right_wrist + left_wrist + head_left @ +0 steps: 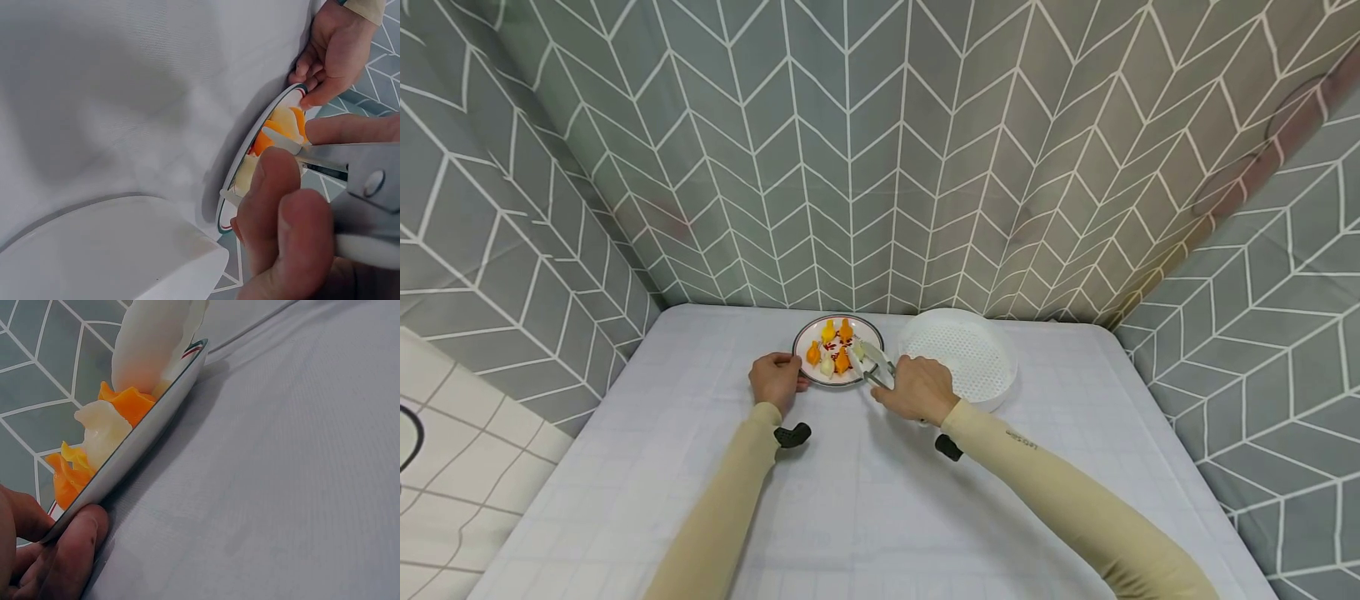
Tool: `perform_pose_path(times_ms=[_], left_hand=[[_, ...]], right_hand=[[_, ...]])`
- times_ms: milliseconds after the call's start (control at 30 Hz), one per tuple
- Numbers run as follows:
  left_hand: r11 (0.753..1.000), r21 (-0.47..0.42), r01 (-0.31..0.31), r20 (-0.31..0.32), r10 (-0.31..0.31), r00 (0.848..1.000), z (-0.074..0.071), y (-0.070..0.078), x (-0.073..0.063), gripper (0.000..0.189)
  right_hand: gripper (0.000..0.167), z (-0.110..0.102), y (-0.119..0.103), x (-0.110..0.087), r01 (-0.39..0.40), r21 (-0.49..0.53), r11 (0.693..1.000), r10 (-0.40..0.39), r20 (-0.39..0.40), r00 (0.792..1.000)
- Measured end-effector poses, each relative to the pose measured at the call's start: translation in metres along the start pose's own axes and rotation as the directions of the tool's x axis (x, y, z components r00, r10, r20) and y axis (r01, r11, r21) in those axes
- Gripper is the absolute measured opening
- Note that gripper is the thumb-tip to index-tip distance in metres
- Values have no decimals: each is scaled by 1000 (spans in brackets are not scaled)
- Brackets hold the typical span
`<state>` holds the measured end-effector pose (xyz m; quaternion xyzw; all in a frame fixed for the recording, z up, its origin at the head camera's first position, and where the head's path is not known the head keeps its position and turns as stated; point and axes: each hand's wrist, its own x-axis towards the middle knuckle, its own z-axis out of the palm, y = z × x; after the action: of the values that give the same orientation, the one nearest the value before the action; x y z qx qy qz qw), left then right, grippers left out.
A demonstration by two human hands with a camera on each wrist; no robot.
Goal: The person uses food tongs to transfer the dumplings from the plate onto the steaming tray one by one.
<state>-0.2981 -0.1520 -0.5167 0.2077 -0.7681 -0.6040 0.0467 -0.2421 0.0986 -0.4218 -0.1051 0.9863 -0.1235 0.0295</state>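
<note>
My left hand [775, 382] pinches the left rim of a round plate [140, 447], thumb over the edge and fingers beneath. On the plate lie several dumpling-shaped pieces: orange [813, 353], yellow [828, 332] and white [827, 366]. In my right hand [921, 390] is a pair of metal tongs [375, 169] with white tips, held over the plate's right side. The tips [281, 140] are spread apart, with a pale piece [245, 173] showing between them in the right wrist view. One broad white tip [150, 347] stands above the plate in the left wrist view.
Right of the plate, partly behind my right hand, sits a white round tray [977, 354] with a perforated base. Both rest near the far edge of a table with a white cloth [865, 517]. A grey patterned curtain [850, 167] hangs behind and at the sides.
</note>
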Motion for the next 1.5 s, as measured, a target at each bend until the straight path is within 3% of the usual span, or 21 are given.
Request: perform_pose_path(times_ms=[333, 800, 1133, 1500], left_hand=[[999, -7, -43, -6, 43, 999, -1, 0, -8, 31], [998, -26, -59, 3, 59, 998, -2, -3, -1, 31], [999, -6, -36, -4, 36, 999, -2, -1, 2, 30], [1000, 13, -3, -5, 4, 1000, 2, -3, 7, 30]], right_hand=[[49, -3, 0, 1, 27, 9, 1000, -27, 32, 999], [45, -16, 3, 3, 0, 26, 1000, -3, 101, 995], [42, -33, 4, 2, 17, 17, 1000, -18, 94, 995], [47, -29, 1, 1, -27, -15, 1000, 28, 113, 993]])
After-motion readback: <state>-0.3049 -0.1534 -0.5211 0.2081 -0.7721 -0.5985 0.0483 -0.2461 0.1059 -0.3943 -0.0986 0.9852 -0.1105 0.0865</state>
